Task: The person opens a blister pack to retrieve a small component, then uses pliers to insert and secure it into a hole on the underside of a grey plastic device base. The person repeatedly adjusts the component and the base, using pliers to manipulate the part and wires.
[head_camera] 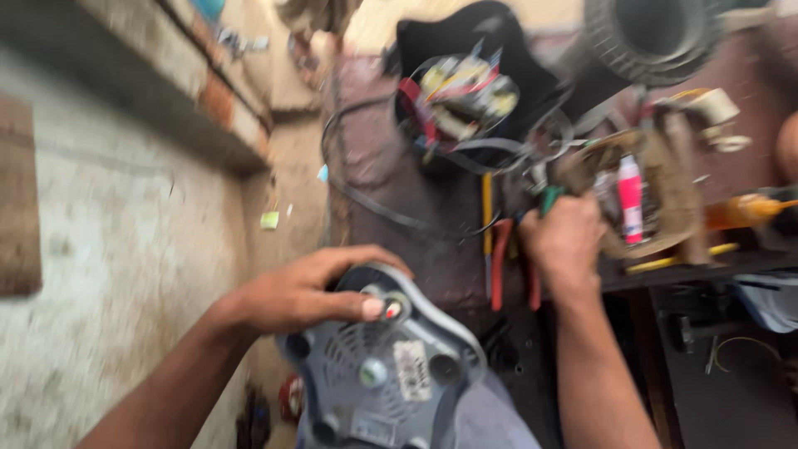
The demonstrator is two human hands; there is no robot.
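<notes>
The view is motion-blurred. My left hand (307, 293) grips the upturned grey plastic base of a small appliance (382, 366), thumb pressed near a round fitting on its underside. My right hand (565, 241) reaches onto the dark workbench (432, 249) and closes around a green-handled tool (549, 198) among scattered tools. Red-handled pliers (501, 262) lie just left of that hand. A yellow-handled tool (487, 208) lies beside them.
A black housing with exposed coloured wires (461, 91) sits at the back of the bench. A shallow wooden tray (657, 183) holds a pink-and-white tube (630, 199). A grey ribbed pipe (657, 33) lies top right. A rough concrete wall (108, 249) runs along the left.
</notes>
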